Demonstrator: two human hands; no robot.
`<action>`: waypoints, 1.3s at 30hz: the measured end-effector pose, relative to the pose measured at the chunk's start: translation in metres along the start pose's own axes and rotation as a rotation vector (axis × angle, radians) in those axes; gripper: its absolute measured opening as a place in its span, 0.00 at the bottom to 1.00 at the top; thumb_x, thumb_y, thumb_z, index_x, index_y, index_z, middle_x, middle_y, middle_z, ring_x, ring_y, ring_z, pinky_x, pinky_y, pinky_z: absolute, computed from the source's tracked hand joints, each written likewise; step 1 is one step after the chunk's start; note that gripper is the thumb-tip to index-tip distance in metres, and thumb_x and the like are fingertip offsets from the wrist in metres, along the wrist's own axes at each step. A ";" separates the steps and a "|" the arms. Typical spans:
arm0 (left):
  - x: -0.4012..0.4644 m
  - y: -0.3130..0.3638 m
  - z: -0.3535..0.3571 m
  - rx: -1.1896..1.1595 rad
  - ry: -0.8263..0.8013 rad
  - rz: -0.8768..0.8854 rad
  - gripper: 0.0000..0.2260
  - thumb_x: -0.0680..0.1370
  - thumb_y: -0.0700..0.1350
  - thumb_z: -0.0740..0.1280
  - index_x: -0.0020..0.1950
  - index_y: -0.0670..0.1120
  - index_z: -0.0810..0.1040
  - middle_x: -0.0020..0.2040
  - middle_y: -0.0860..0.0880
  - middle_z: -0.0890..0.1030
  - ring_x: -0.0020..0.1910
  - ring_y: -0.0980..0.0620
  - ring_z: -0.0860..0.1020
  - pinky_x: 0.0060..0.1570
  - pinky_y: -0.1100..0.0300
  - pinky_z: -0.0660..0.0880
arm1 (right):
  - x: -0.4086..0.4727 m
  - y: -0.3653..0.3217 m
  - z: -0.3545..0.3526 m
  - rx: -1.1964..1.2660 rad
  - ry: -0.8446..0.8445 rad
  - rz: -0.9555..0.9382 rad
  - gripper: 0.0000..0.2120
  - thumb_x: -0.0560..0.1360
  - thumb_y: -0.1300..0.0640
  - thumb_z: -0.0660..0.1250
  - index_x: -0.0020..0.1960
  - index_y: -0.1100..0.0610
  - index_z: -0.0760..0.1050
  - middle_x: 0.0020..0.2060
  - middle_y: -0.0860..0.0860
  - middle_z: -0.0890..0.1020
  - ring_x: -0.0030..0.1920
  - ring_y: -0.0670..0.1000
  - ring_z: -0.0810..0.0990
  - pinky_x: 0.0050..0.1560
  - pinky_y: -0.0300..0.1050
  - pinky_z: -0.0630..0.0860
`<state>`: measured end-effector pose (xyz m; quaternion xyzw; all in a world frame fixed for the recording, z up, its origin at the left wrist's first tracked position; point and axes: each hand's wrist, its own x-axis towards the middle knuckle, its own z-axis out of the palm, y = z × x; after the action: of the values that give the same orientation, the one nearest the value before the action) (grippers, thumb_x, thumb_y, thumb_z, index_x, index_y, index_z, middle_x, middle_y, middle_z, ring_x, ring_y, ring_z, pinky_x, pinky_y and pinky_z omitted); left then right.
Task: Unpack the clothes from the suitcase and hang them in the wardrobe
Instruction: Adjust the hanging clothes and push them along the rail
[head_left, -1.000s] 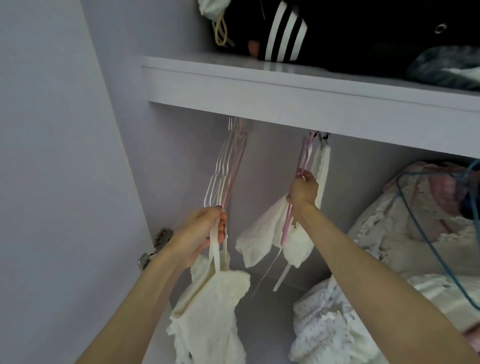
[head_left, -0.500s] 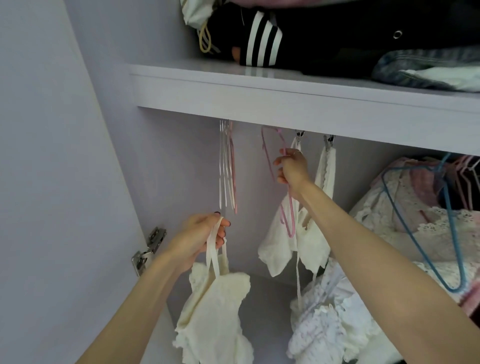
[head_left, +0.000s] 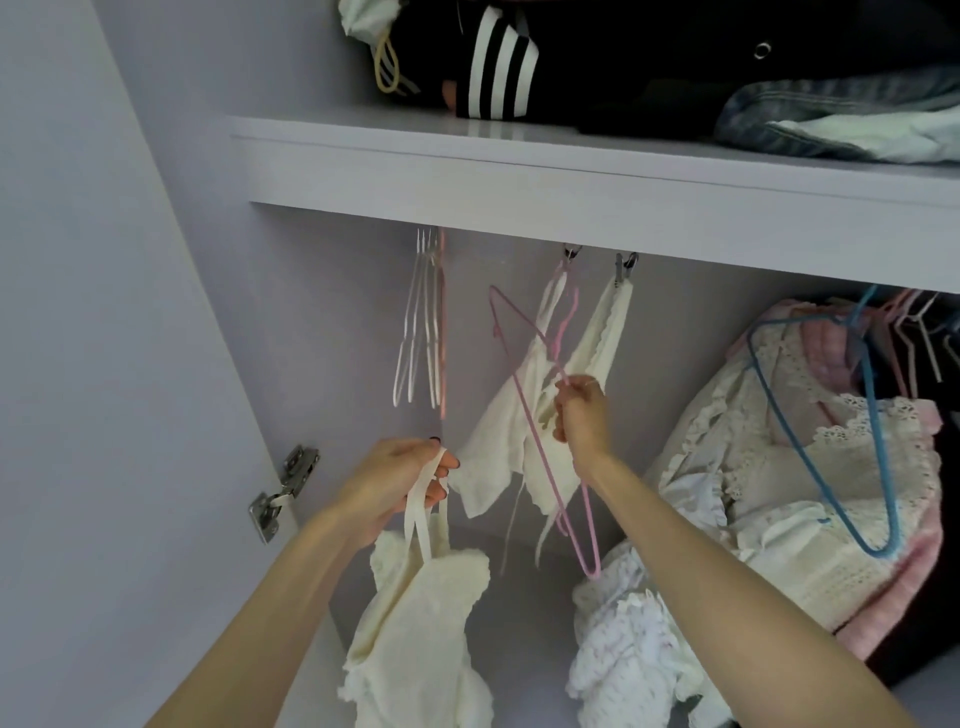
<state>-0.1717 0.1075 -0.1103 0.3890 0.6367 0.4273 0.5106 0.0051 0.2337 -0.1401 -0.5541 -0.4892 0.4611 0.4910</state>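
You're facing the wardrobe (head_left: 156, 312), its shelf (head_left: 571, 171) running across the top w/ dark folded clothes (head_left: 649, 57) and denim (head_left: 831, 114) stacked on it. Below right, a heap of lacy cream and pink garments (head_left: 779, 467) hangs w/ a blue hanger (head_left: 831, 447) lying against it. Near centre, your left hand (head_left: 395, 483) has fingers curled round the straps of a cream knit top (head_left: 421, 623), which dangles below the hand, not on any hanger. Just right of it, your right hand (head_left: 582, 410) pinches a pink hanger (head_left: 550, 431), fingers closed on the wire; the hanger is tilted, its hook up left and off the rail. Behind that hand, a white garment (head_left: 498, 457) hangs from clips (head_left: 626, 262) under the shelf. Far left, a bunch of empty white hangers (head_left: 423, 322) hangs under the shelf. A metal hinge (head_left: 283, 491) sits on the left door edge.
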 end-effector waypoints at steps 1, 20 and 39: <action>0.001 -0.002 0.002 0.035 0.007 -0.006 0.12 0.79 0.43 0.60 0.45 0.39 0.81 0.36 0.45 0.76 0.35 0.49 0.75 0.43 0.58 0.75 | -0.005 0.009 -0.001 -0.014 0.038 -0.003 0.07 0.77 0.60 0.58 0.41 0.53 0.68 0.32 0.50 0.70 0.29 0.48 0.66 0.31 0.40 0.65; 0.026 -0.039 0.020 0.344 -0.006 -0.028 0.14 0.80 0.41 0.57 0.43 0.39 0.80 0.29 0.45 0.74 0.26 0.51 0.74 0.31 0.63 0.72 | -0.038 0.069 -0.033 -0.213 0.081 0.265 0.26 0.78 0.41 0.57 0.32 0.60 0.72 0.28 0.52 0.74 0.32 0.52 0.73 0.39 0.45 0.72; 0.061 -0.047 0.013 0.609 0.150 0.161 0.11 0.78 0.36 0.53 0.38 0.45 0.67 0.36 0.45 0.72 0.30 0.49 0.67 0.31 0.58 0.65 | -0.023 0.080 -0.096 -0.187 -0.177 0.471 0.22 0.77 0.50 0.64 0.27 0.59 0.69 0.20 0.50 0.65 0.15 0.43 0.56 0.17 0.33 0.52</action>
<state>-0.1720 0.1502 -0.1754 0.5406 0.7382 0.2836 0.2870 0.1053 0.1988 -0.2103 -0.6531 -0.4281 0.5622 0.2722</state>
